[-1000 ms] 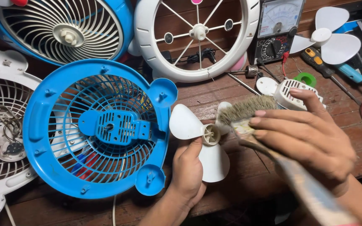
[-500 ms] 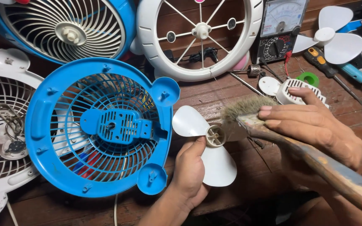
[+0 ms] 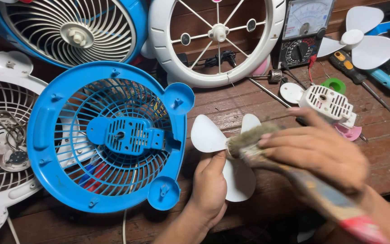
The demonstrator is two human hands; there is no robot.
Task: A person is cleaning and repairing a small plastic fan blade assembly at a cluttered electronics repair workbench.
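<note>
Head view: the left hand [image 3: 209, 192] comes up from six o'clock, its fingers curled narrow around the lower blade of a small white fan propeller [image 3: 225, 160] and its thumb pressed up against the hub. The propeller lies just right of centre on the brown wooden table [image 3: 231, 101], one blade pointing to ten o'clock, one to twelve and one to six.

The right hand [image 3: 321, 151], blurred, enters from four o'clock with its fingers wrapped tight around a paintbrush [image 3: 267, 147]. The bristles rest on the propeller's hub, and the handle runs off toward five o'clock, ending in a red tip.

At nine o'clock from the propeller, just beside it, lies a blue fan grille [image 3: 109, 135], rear side up. Past that, at the left edge, sits a white fan housing [image 3: 1, 149]. At twelve o'clock a white spoked guard [image 3: 217, 38] leans, with an analogue multimeter [image 3: 304, 31] to its right. At two o'clock are a white motor casing [image 3: 328, 101] and, farther off, a second white propeller [image 3: 362, 38].
</note>
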